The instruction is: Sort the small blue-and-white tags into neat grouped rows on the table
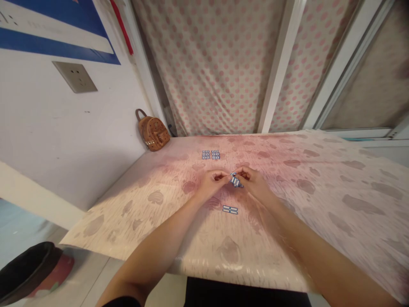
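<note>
Above the middle of the table, my left hand (212, 184) and my right hand (254, 181) meet fingertip to fingertip. Both are closed in a pinch on a small sheet of blue-bordered white labels (236, 182), which hangs tilted below the fingers by my right hand. Its top edge sits between the two pinches; my fingers partly hide it. A flat group of blue-edged white labels (230, 209) lies on the table nearer to me. Two similar blocks of smaller labels, a left block (205, 154) and a right block (216, 154), lie side by side beyond my hands.
A patterned cloth (319, 213) covers the table. A brown mini backpack (154, 133) stands at the far left corner against the wall. Behind the table hangs a dotted curtain (217, 64). A dark-lined bin (35, 270) is on the floor at left.
</note>
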`<action>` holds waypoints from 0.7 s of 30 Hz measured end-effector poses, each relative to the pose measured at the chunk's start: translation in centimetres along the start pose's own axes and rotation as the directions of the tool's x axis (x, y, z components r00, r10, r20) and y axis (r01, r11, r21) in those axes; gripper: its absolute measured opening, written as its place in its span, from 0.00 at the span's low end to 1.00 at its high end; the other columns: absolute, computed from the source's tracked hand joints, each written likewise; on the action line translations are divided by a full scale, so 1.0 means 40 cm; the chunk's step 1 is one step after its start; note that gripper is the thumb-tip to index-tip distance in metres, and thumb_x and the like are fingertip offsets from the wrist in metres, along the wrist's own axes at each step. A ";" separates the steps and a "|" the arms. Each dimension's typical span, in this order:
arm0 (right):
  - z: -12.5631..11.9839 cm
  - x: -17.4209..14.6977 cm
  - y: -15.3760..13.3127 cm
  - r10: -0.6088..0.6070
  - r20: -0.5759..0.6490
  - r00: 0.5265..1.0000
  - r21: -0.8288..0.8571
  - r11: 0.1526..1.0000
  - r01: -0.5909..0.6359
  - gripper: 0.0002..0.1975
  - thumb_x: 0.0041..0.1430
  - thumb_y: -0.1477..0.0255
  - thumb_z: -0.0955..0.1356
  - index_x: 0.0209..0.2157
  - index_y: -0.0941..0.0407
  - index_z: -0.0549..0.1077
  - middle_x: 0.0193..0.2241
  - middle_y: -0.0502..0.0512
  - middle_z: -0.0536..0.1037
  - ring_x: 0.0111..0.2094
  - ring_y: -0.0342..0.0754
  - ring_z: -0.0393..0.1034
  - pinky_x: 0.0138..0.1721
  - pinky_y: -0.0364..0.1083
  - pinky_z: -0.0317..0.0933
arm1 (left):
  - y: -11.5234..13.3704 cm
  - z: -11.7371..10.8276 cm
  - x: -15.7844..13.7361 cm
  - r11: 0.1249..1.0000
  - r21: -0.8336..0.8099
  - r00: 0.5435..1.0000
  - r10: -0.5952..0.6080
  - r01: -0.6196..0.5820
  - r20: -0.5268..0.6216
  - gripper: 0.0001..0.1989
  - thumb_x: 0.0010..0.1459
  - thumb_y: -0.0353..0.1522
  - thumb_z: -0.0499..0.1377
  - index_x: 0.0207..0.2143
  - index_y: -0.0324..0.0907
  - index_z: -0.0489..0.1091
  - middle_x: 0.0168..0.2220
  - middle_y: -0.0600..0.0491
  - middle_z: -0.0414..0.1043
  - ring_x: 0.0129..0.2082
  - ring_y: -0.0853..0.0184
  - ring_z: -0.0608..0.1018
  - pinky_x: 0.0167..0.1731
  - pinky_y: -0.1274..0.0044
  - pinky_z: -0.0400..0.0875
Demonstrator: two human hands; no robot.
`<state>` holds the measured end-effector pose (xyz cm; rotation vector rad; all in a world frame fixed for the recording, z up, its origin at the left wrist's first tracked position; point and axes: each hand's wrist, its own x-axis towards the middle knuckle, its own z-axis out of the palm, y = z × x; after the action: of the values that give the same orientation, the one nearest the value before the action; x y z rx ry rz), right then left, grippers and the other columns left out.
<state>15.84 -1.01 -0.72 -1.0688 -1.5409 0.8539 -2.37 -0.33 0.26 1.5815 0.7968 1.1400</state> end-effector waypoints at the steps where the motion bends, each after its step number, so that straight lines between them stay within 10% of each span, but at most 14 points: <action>1: 0.001 0.000 0.001 0.009 -0.003 1.000 0.004 1.000 -0.009 0.09 0.53 0.62 0.70 0.31 0.54 0.75 0.27 0.51 0.78 0.28 0.47 0.71 0.30 0.46 0.65 | -0.002 0.000 0.001 1.000 0.000 1.000 0.005 -0.005 -0.022 0.16 0.52 0.43 0.68 0.30 0.38 0.79 0.30 0.49 0.78 0.31 0.66 0.76 0.36 0.76 0.68; 9: 0.006 -0.003 -0.001 0.150 0.068 0.986 0.132 0.979 -0.158 0.18 0.47 0.53 0.73 0.29 0.54 0.71 0.28 0.53 0.78 0.30 0.50 0.75 0.34 0.49 0.69 | -0.017 -0.004 0.009 1.000 -0.022 0.994 0.017 -0.019 -0.110 0.13 0.54 0.41 0.66 0.29 0.38 0.78 0.29 0.50 0.78 0.29 0.67 0.75 0.34 0.77 0.67; 21: -0.011 -0.003 -0.005 -0.005 -0.056 0.998 -0.071 0.997 0.001 0.09 0.55 0.63 0.67 0.30 0.53 0.75 0.24 0.50 0.76 0.27 0.48 0.71 0.30 0.46 0.63 | -0.008 0.000 0.001 0.997 0.073 0.988 0.042 -0.031 -0.150 0.11 0.54 0.39 0.66 0.30 0.39 0.80 0.29 0.50 0.78 0.29 0.66 0.76 0.34 0.76 0.68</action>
<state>16.23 -1.19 -0.47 -1.1321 -1.5347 0.7656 -2.34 -0.19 -0.02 1.5862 0.9197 1.2829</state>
